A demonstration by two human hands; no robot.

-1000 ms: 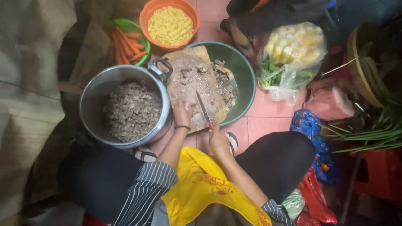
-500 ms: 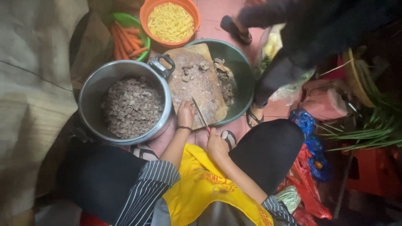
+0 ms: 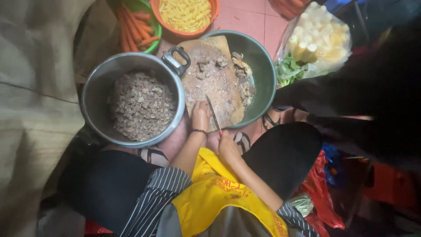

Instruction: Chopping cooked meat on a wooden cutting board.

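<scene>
A: Largest first?

B: The round grey metal pot [image 3: 136, 98] of chopped brown meat at 9 o'clock, then the worn wooden cutting board [image 3: 210, 81] across the green basin [image 3: 263, 70].

A: The hands?

B: Left hand [image 3: 200, 116] presses soft, slippery-looking meat scraps [image 3: 206, 66]'s side of the board; right hand [image 3: 226, 145] is wrapped round the thin steel knife [image 3: 213, 114]'s handle at 6 o'clock.

The pink tiled floor [image 3: 245, 17] carried a steel pot [image 3: 94, 94], green basin [image 3: 263, 70], orange bowl [image 3: 214, 13] and bagged vegetables [image 3: 318, 44].
</scene>
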